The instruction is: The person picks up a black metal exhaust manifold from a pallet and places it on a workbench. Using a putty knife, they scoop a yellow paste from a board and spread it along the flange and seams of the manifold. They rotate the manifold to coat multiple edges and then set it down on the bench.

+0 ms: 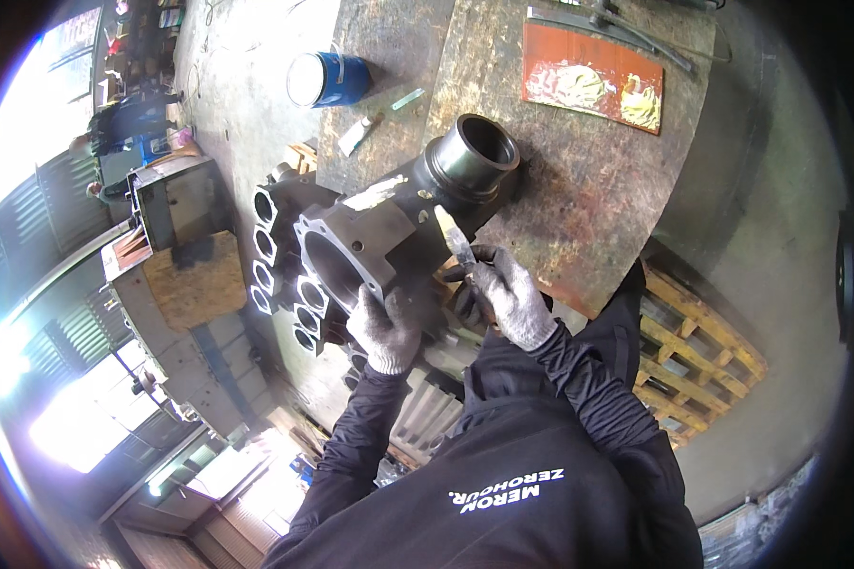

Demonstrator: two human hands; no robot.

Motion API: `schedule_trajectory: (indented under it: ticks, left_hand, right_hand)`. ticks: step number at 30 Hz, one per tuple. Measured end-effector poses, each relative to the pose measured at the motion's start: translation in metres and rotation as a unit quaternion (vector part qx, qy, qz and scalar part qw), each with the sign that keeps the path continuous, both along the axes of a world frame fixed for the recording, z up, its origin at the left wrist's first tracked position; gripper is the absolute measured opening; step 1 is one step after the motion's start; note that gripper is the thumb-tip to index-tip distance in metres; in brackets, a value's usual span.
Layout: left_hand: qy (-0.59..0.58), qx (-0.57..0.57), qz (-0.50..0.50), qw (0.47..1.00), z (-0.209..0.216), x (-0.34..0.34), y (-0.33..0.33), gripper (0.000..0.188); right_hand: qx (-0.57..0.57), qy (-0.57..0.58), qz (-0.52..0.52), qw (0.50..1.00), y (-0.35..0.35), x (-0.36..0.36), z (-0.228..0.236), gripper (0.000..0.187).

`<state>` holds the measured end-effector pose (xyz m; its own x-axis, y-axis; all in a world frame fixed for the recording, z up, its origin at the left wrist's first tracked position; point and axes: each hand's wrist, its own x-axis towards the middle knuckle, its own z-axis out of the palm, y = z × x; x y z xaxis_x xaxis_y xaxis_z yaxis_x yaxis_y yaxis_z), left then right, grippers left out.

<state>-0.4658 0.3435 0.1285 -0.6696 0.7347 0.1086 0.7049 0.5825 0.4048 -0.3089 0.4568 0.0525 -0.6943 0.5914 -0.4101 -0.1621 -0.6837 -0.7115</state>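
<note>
Casting (403,220): dark metal, lying slantwise at the centre of the view, collar toward 2 o'clock over the worktop (579,218), square flange toward 8 o'clock, jutting past the edge; clock positions below are around it.
Pale smear (375,193): on the casting's upper side, with small spots nearer the collar.
Left hand (386,330): gloved, at 6 o'clock, its grip closed around the flange's lower corner.
Right hand (510,296): gloved, at 4 o'clock, its grip clasping the spatula (457,241) by the handle.
Spatula blade: coated with yellowish paste, pointing toward 11 o'clock; whether its tip touches the casting, I cannot tell.
Orange board (550,66): at 2 o'clock on the worktop, bearing cream and yellow paste.
Blue can (343,80): at 11 o'clock, beyond a white tube (355,136).
Wooden pallet (697,346): at 4 o'clock, on the floor, well apart.
</note>
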Motion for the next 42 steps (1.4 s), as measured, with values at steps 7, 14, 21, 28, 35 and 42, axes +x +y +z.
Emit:
schedule_trajectory:
  ticks: [7,14,21,28,35,42]
  left_hand:
    - [-0.099,-0.004,0.050,0.994,0.002,0.004,-0.007,0.027]
    - [-0.068,0.007,0.019,0.998,0.004,0.007,0.000,0.029]
    - [-0.056,0.009,0.048,0.997,0.005,0.007,0.003,0.031]
    - [-0.061,0.011,0.040,0.997,0.008,0.009,0.006,0.029]
    - [-0.103,0.013,0.062,0.993,0.007,0.012,0.006,0.031]
    - [-0.101,-0.010,0.077,0.992,0.011,0.013,0.011,0.031]
  right_hand:
    - [0.033,-0.007,0.081,0.996,-0.009,-0.017,-0.028,0.025]
    - [-0.133,-0.033,0.068,0.988,-0.033,-0.002,-0.046,0.026]
    - [0.225,-0.138,-0.055,0.963,-0.009,-0.007,-0.013,0.027]
    - [0.296,-0.179,-0.037,0.937,-0.006,-0.016,0.009,0.030]
    - [0.306,-0.202,-0.082,0.927,-0.015,-0.013,-0.002,0.031]
    - [0.317,-0.151,-0.149,0.924,-0.026,-0.010,-0.003,0.028]
